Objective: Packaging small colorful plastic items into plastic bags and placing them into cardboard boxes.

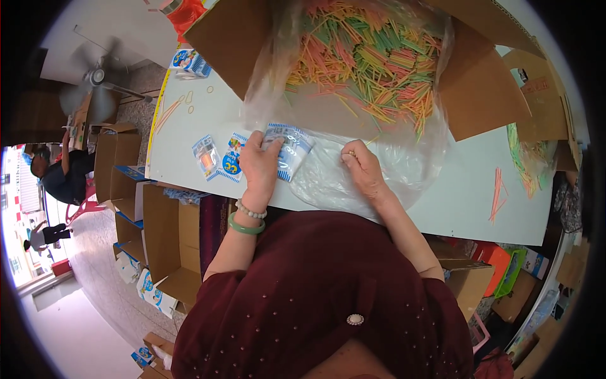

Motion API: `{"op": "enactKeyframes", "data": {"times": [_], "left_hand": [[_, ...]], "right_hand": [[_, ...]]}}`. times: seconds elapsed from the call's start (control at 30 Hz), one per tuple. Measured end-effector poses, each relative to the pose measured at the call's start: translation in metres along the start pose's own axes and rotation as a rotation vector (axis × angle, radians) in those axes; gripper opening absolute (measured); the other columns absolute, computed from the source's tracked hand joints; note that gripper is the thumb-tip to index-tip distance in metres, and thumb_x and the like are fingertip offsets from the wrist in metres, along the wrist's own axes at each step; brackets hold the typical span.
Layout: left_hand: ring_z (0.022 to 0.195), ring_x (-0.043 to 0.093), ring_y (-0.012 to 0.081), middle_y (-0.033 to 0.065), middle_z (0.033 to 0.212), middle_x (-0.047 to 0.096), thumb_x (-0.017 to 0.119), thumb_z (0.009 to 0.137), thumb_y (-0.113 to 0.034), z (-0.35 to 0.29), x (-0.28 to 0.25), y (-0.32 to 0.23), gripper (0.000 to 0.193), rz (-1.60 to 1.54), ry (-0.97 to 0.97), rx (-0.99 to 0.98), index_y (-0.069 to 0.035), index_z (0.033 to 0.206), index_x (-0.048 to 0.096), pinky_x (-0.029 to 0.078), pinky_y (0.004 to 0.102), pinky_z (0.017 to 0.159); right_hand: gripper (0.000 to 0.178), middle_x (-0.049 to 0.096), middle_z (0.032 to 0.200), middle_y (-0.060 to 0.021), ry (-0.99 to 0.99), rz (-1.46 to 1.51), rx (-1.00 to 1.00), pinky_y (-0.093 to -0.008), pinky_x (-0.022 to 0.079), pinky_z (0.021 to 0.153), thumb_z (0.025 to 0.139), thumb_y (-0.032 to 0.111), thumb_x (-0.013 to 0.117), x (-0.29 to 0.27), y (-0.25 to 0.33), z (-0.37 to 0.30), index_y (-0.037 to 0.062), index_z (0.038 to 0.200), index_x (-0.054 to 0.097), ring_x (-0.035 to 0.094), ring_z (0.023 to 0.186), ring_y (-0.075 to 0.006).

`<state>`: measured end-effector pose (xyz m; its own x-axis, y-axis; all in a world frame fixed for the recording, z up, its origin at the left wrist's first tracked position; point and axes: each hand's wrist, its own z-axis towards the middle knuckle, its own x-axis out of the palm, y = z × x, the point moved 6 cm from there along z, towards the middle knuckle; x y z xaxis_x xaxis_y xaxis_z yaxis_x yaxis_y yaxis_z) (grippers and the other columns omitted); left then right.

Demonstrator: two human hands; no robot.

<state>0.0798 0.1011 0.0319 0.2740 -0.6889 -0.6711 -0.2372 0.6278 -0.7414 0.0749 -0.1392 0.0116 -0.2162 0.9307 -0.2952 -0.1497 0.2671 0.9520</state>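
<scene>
My left hand (pixel 259 163), with a bead bracelet and a green bangle at the wrist, grips a blue-and-white plastic packet (pixel 294 153) by its left side. Two small packets lie on the table just left of that hand: a partly clear packet (pixel 206 158) with something orange inside, and a blue printed packet (pixel 232 158). My right hand (pixel 365 170) is closed above a clear plastic liner (pixel 334 174); what its curled fingers hold, if anything, is hidden. Beyond both hands, thin pink, yellow and green sticks (pixel 372 60) fill the lined carton (pixel 483 88).
Rubber bands (pixel 169 114) and a packet stack (pixel 191 63) lie at the table's far left. Loose pink sticks (pixel 497 196) and a bag of sticks (pixel 530 161) are at right. Open cartons (pixel 161 221) stand left below; a fan (pixel 97 77) and people are farther off.
</scene>
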Motion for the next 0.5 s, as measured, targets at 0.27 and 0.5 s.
{"op": "enactKeyframes", "data": {"times": [0.27,0.5], "left_hand": [[0.073,0.059,0.0284,0.0147,0.084,0.061,0.065,0.08,-0.012,-0.01,-0.023,-0.05,0.021,0.523,-0.232,0.553,-0.006,0.1,0.065,0.045,0.038,0.065],[0.072,0.055,0.0232,0.0107,0.082,0.059,0.06,0.087,-0.009,-0.025,-0.002,-0.077,0.014,-0.404,0.269,0.327,0.0,0.097,0.064,0.044,0.0305,0.067]], "right_hand": [[0.006,0.053,0.08,-0.0013,0.05,0.132,0.048,-0.0246,0.043,0.072,0.09,0.008,0.05,-0.001,-0.003,0.006,0.0039,0.094,0.051,0.051,0.075,-0.0107],[0.026,0.051,0.081,0.0023,0.11,0.435,0.285,-0.0217,0.043,0.066,0.09,0.008,0.051,0.004,0.048,0.018,0.0043,0.116,0.052,0.048,0.072,-0.0064]]}}
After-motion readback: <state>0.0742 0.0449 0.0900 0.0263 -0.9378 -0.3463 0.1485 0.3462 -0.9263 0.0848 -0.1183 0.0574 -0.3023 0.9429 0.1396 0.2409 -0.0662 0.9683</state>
